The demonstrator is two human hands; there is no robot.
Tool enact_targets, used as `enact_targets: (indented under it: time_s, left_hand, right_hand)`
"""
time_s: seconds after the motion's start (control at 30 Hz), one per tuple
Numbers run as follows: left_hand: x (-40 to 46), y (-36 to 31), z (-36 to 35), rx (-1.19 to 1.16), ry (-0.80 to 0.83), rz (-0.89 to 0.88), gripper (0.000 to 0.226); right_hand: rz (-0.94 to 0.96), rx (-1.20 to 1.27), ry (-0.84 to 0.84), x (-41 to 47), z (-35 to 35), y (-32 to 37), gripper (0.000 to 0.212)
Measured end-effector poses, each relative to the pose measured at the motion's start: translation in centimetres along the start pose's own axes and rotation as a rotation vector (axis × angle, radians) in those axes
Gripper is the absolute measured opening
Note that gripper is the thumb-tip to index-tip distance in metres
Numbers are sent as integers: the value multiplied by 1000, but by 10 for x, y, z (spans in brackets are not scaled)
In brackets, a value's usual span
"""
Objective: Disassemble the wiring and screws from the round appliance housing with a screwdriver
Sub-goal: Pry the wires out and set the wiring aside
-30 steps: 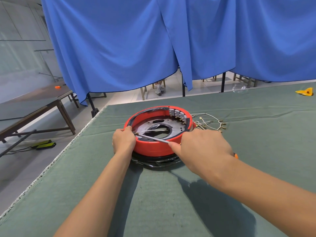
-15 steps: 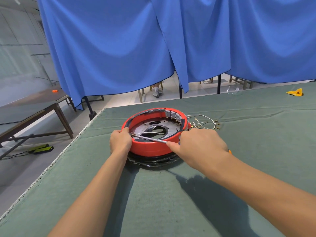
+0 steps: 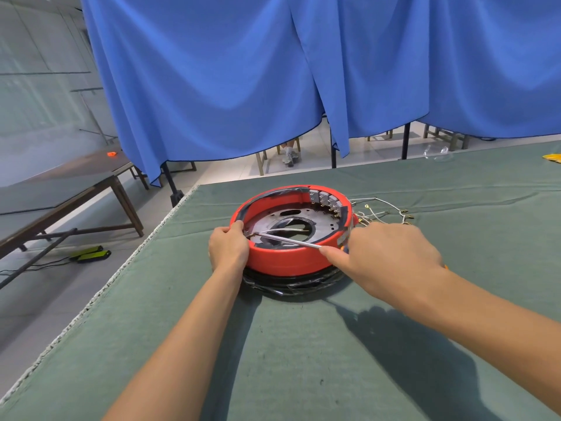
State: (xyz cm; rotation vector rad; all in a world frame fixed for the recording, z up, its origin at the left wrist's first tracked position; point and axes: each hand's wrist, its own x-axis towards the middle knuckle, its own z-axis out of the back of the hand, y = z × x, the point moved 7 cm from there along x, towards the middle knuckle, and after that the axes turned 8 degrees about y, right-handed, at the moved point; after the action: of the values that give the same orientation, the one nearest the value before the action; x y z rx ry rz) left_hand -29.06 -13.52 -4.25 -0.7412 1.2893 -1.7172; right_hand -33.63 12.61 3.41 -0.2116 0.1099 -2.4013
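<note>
Two hands engaged | round housing (image 3: 285,259) on green table (image 3: 303,360), gripped at left rim by left hand (image 3: 228,247) | screwdriver (image 3: 288,240) held in right hand (image 3: 385,256), tip at inner left wall | step judged: screw loosening | next: steady turning is needed.

Left hand (image 3: 228,248) steadies red housing (image 3: 288,262) (right hand (image 3: 385,256) holds screwdriver (image 3: 288,240)).

Both bare forearms reach forward from the lower edge of the view and converge ahead. Left hand (image 3: 228,247): fingers curled over the near-left rim of the housing (image 3: 285,262), thumb on the outer wall, back of the hand toward the camera. Right hand (image 3: 391,256): knuckles up, fingers wrapped round the screwdriver (image 3: 288,240), forefinger laid along the shaft, which points left across the housing toward the left hand.
</note>
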Motion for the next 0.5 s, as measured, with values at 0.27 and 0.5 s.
enact_targets:
  time_s: [0.27, 0.5]
  left_hand:
    - [1, 1, 0, 10, 3, 8, 26]
    - [-1, 0, 0, 5, -2, 0, 24]
  right_hand:
    - [-8, 5, 13, -1, 0, -9, 62]
    - [16, 23, -10, 4, 0, -3, 66]
